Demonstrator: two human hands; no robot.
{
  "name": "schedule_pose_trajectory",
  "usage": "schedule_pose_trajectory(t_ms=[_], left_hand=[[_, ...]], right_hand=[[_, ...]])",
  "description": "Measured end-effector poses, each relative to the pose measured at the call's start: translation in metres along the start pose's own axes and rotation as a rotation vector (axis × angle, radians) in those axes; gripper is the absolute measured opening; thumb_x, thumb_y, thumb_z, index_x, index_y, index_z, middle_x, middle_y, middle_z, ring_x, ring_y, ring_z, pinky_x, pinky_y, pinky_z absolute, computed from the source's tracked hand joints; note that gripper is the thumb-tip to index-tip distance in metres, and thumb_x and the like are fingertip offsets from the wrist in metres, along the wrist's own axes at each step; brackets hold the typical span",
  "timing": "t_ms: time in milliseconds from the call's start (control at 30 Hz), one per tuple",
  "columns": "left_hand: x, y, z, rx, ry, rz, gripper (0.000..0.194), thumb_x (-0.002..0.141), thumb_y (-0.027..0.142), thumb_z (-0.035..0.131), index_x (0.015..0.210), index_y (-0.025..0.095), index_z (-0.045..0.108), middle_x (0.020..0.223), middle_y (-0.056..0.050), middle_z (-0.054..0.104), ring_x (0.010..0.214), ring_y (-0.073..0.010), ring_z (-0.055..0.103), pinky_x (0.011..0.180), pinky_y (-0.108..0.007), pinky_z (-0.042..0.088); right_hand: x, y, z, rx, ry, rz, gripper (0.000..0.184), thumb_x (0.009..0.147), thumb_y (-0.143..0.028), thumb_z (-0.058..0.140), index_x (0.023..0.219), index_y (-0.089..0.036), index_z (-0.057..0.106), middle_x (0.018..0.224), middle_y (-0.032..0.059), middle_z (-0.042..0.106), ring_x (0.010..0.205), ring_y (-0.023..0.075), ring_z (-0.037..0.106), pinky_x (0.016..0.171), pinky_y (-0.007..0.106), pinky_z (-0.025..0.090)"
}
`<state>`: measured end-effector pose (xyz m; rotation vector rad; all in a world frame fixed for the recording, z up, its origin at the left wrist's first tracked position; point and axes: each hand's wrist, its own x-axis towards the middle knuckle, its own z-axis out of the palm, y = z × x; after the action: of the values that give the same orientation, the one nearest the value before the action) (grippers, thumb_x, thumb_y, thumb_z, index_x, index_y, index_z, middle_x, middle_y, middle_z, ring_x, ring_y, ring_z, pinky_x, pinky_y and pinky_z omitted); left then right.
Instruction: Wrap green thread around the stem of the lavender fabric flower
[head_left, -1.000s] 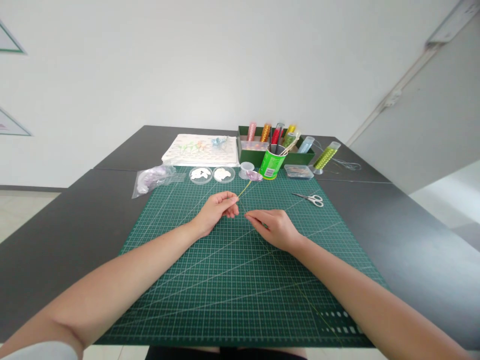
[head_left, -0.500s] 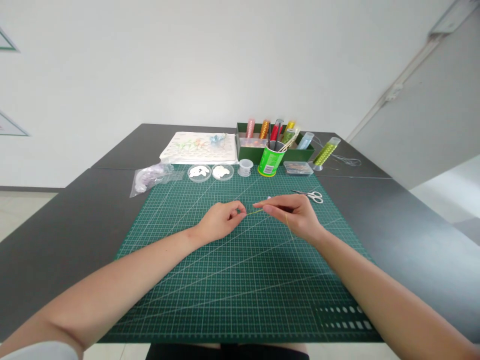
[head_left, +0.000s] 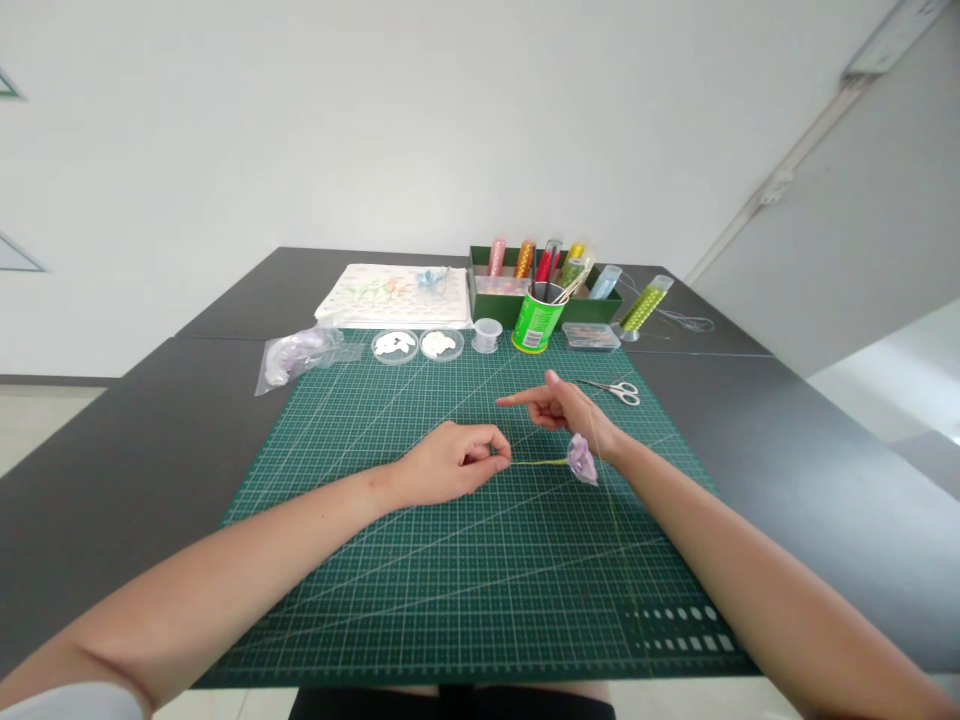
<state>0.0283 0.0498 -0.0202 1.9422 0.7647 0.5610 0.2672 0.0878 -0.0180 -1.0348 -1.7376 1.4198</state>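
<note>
- The left hand (head_left: 457, 460) pinches the end of a thin green stem (head_left: 544, 462) between thumb and forefinger, the other fingers curled.
- The stem points right above the cutting mat (head_left: 420, 590), with its lilac flower (head_left: 582, 460) just to the near side of the right hand (head_left: 559, 405).
- The right hand is partly spread: forefinger pointing left, thumb raised, remaining fingers bent in. Whether they grip anything, I cannot tell.
- A fine thread (head_left: 615, 510) passes by the right wrist towards the near right; it could snag on the petals or loop round the wrist, being loose and so close to both.
- The stem might twist or slip, since the visible hold is one small pinch at its end.
- The petals could get crushed if the right wrist brushes them.
- Compared with half a second ago, the flower shows plainly instead of mostly behind the right hand, whose thumb and forefinger are now apart; the left hand sits slightly nearer.
</note>
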Motion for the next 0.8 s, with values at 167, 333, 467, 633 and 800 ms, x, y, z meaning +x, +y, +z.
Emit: schedule_pose_trajectory(t_ms=[167, 333, 467, 633, 800], left_hand=[[0.001, 0.002, -0.005, -0.134, 0.190, -0.019, 0.018, 0.098, 0.037, 0.055, 0.089, 0.021, 0.057, 0.048, 0.009, 0.050, 0.042, -0.0094, 0.044, 0.048, -0.022, 0.035], [0.003, -0.004, -0.014, 0.004, 0.426, 0.018, 0.018, 0.100, 0.036, 0.053, 0.094, 0.021, 0.059, 0.050, 0.008, 0.053, 0.045, -0.0104, 0.048, 0.055, -0.024, 0.039], [0.004, -0.012, -0.019, 0.151, 0.518, 0.013, 0.015, 0.100, 0.033, 0.053, 0.095, 0.021, 0.059, 0.050, 0.008, 0.054, 0.045, -0.0110, 0.048, 0.056, -0.025, 0.037], [0.006, -0.020, -0.022, 0.295, 0.562, 0.007, 0.015, 0.099, 0.032, 0.052, 0.094, 0.021, 0.060, 0.050, 0.008, 0.054, 0.045, -0.0118, 0.047, 0.056, -0.026, 0.035], [0.007, -0.023, -0.023, 0.314, 0.609, 0.000, 0.017, 0.101, 0.033, 0.049, 0.096, 0.020, 0.060, 0.051, 0.008, 0.054, 0.046, -0.0126, 0.049, 0.056, -0.026, 0.035]], right_hand=[[0.004, 0.014, -0.001, -0.023, -0.082, 0.051, 0.066, 0.088, -0.073, 0.059, 0.093, -0.012, 0.084, 0.054, -0.0041, 0.038, 0.052, 0.0104, 0.030, 0.050, 0.027, 0.023], [0.001, 0.013, 0.000, -0.115, -0.165, 0.067, 0.048, 0.090, -0.055, 0.068, 0.112, -0.015, 0.083, 0.056, -0.0052, 0.038, 0.055, 0.0102, 0.030, 0.051, 0.025, 0.020], [-0.001, 0.006, 0.004, -0.137, -0.240, 0.070, 0.043, 0.090, -0.051, 0.068, 0.111, -0.017, 0.084, 0.053, -0.0052, 0.039, 0.053, 0.0095, 0.026, 0.050, 0.024, 0.017], [-0.001, 0.004, 0.004, -0.138, -0.298, 0.109, 0.043, 0.089, -0.050, 0.071, 0.114, -0.017, 0.083, 0.054, -0.0055, 0.042, 0.052, 0.0088, 0.028, 0.048, 0.023, 0.019], [-0.002, 0.004, 0.006, -0.182, -0.391, 0.136, 0.046, 0.090, -0.049, 0.070, 0.113, -0.012, 0.082, 0.057, -0.0027, 0.050, 0.054, 0.0103, 0.039, 0.051, 0.025, 0.028]])
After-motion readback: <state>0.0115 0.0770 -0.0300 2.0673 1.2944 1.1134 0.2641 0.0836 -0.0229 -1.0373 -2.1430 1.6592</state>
